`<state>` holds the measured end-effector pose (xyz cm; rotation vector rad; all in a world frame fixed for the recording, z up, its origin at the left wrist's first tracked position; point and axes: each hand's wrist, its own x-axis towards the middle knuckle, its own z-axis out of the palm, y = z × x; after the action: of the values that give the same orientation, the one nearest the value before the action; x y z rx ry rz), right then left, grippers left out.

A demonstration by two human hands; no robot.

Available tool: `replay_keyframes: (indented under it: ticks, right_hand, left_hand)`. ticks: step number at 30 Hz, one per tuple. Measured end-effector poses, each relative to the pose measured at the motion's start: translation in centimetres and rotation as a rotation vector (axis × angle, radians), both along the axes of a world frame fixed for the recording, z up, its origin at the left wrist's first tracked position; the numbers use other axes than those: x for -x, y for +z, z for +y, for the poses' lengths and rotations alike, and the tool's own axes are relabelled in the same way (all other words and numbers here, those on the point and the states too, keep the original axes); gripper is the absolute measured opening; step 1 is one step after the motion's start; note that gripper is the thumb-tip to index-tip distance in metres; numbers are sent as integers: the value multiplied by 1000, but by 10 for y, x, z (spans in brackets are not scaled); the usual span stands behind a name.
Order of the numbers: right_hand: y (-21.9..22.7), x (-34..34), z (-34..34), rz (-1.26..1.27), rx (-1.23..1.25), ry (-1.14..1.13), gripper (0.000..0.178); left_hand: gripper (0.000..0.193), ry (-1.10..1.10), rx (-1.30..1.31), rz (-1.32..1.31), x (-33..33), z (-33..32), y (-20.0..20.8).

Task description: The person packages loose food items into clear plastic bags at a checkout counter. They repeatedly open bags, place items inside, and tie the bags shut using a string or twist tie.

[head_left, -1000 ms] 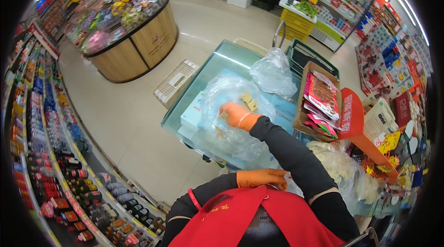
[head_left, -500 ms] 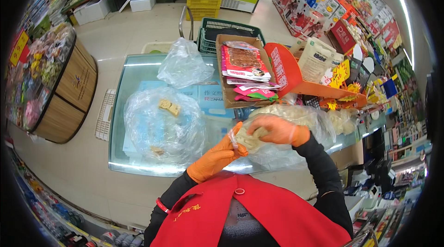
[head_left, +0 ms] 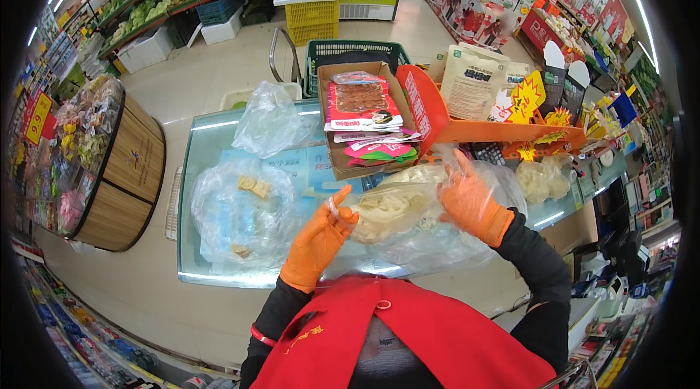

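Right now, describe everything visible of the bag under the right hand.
The bag is clear, crinkled, seemingly thin plastic, lying slumped on the glass counter, nearer the wearer than the box. Pale folded pieces show inside. The right hand overlaps its right part; the left hand is by its left end. Whether either touches it is unclear.

The right hand point(head_left: 469, 198), half a second ago beside the left hand point(head_left: 319, 237), is now well apart from it, farther right over the clear bag of pale food point(head_left: 397, 212), its fingers pointing away from the body.

The left hand point(head_left: 317, 239) bends its fingers, the right hand point(head_left: 472, 198) extends its, forearms point(head_left: 536, 261) angled inward.
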<state>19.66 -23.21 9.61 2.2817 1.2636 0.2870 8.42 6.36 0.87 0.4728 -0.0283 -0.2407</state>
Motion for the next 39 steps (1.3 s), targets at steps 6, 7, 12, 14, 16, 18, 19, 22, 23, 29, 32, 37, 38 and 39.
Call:
replay_keyframes:
  ticks: [6,7,12,14,16,18,19,22,23,29,32,37,38,39]
  right_hand:
    - [6,-9,-34,133,-150,9,21]
    - [8,-10,-39,189,-195,-34,21]
    - [-1,-12,-68,347,-1039,-78,21]
    - [-34,-11,-88,373,-1174,-174,24]
    - [-72,-1,-90,480,-1216,-261,27]
    - [-87,12,-86,618,-1249,-305,29]
    - [-87,21,-81,695,-1271,-312,29]
    - [-95,40,-79,919,-1430,-410,30]
    - [-98,42,-83,999,-1493,-460,30]
    - [-109,53,-100,1190,-1739,-531,26]
    - [-92,60,-91,1230,-1793,-544,25]
    - [-81,67,-73,1185,-1780,-473,24]
    - [-81,68,-75,1160,-1780,-449,24]
    - [-79,70,-75,1142,-1788,-464,24]
  left_hand:
    - [81,-11,-391,-149,-23,-42,5]
    - [82,-12,-538,-142,-22,-53,11]
    - [77,368,-1625,-513,-35,-126,-23]
    - [72,359,-1961,-522,-43,-154,-29]
    - [60,528,-2008,-564,-58,-172,-38]
    - [47,521,-2031,-505,-72,-177,-48]
    - [41,424,-2031,-438,-82,-174,-50]
    - [30,467,-1444,-281,-83,-161,-35]
    - [29,522,-1151,-240,-79,-154,-24]
    - [32,564,-660,-103,-48,-61,32]
    - [31,577,-566,-193,-56,-15,65]
    - [27,458,-515,-343,-114,59,97]
    - [28,426,-673,-335,-121,66,108]
    - [30,392,-812,-319,-128,78,110]
